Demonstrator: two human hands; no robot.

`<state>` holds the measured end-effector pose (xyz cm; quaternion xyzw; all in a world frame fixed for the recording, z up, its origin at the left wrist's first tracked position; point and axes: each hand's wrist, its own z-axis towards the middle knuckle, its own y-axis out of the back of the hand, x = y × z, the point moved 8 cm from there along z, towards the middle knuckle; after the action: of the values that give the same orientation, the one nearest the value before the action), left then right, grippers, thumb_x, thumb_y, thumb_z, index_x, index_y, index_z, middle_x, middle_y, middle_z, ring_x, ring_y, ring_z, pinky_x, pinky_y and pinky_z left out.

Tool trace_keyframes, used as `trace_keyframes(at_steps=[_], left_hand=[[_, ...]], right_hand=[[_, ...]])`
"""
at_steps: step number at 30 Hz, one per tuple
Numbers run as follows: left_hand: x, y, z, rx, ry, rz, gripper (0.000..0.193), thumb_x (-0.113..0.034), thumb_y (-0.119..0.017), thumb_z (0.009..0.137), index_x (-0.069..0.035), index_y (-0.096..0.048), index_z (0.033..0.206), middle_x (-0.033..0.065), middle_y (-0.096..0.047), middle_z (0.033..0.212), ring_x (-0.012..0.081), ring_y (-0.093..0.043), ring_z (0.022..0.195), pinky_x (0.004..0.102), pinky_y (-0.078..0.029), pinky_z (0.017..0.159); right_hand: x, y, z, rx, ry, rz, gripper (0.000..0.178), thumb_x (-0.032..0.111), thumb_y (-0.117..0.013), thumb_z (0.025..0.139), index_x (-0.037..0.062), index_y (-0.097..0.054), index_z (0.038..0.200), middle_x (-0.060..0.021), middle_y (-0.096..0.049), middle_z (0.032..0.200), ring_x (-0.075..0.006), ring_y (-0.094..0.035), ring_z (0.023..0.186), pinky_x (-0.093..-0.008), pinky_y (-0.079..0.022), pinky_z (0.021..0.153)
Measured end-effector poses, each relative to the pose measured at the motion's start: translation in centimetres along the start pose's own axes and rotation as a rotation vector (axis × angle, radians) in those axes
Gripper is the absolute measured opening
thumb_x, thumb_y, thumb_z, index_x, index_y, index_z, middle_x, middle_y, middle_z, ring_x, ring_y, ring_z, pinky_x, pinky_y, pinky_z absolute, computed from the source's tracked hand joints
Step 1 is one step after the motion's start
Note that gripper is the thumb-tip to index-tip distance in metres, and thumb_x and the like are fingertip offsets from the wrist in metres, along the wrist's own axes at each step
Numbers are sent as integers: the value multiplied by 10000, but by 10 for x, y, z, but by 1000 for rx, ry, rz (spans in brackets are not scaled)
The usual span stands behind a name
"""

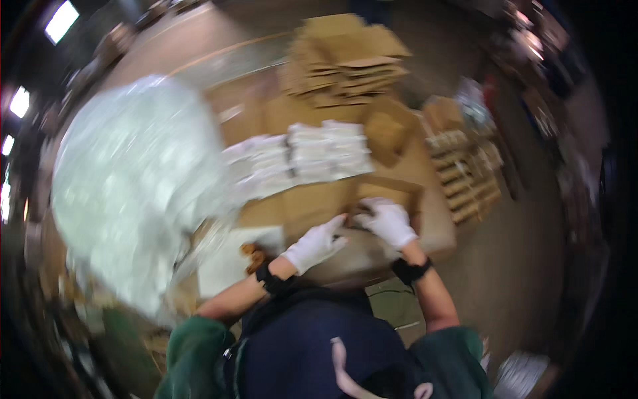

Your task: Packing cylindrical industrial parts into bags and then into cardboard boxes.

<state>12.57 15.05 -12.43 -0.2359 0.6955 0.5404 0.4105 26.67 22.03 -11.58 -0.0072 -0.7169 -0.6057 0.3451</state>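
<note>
Has the gloved left hand [316, 247] just beside, and the gloved right hand [388, 223] over, an open cardboard box [415, 197] on the table [436, 209], both partly curled, too blurred to tell whether gripping anything, with white packets [330, 153] beyond and stacked cardboard [342, 63] farther back.

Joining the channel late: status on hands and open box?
Right hand over open box, partly hiding it. Left hand near its left side, contact unclear. White bundles farther left, beyond hands.

White panes [62, 22] glare at the upper left of a dim, blurred view with bent edges
</note>
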Motion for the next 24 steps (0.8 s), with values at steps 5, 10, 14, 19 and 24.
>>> trace_keyframes(at_steps=[5,10,14,19,24], left_hand=[[15,63,-69,-74,58,-7,408,-256,-565,849,-30,-548,1188,198,-650,992,371,-626,858,422,-497,783],[65,159,-147,-514,325,583,263,-252,-604,820,-50,-581,987,144,-640,780,289,-634,717,376,-501,634],[108,207,-173,-753,374,1124,263,-284,-624,806,-86,-542,958,107,-595,751,261,-617,643,373,-486,564],[142,232,-172,-780,441,1148,295,-345,-696,715,-125,-565,863,79,-620,734,252,-631,652,396,-498,552],[210,237,-184,-789,443,1030,219,-275,-543,828,-72,-624,848,146,-656,754,272,-639,672,432,-498,594]], right_hand=[[34,19,-27,-221,9,137,241,193,-658,778,82,-676,991,-137,-662,972,-286,-635,874,-358,-501,777],[57,-1,-31,-232,32,256,164,130,-669,768,75,-694,921,-138,-672,898,-283,-638,823,-357,-504,747],[93,14,-37,-253,41,139,173,72,-657,764,34,-695,928,-120,-685,876,-258,-649,828,-334,-501,781],[118,0,-30,-201,217,12,144,165,-648,775,111,-705,896,-91,-685,853,-265,-635,798,-376,-489,737],[121,-10,-35,-278,229,189,111,201,-636,791,134,-695,858,-90,-673,775,-275,-638,714,-389,-510,660]])
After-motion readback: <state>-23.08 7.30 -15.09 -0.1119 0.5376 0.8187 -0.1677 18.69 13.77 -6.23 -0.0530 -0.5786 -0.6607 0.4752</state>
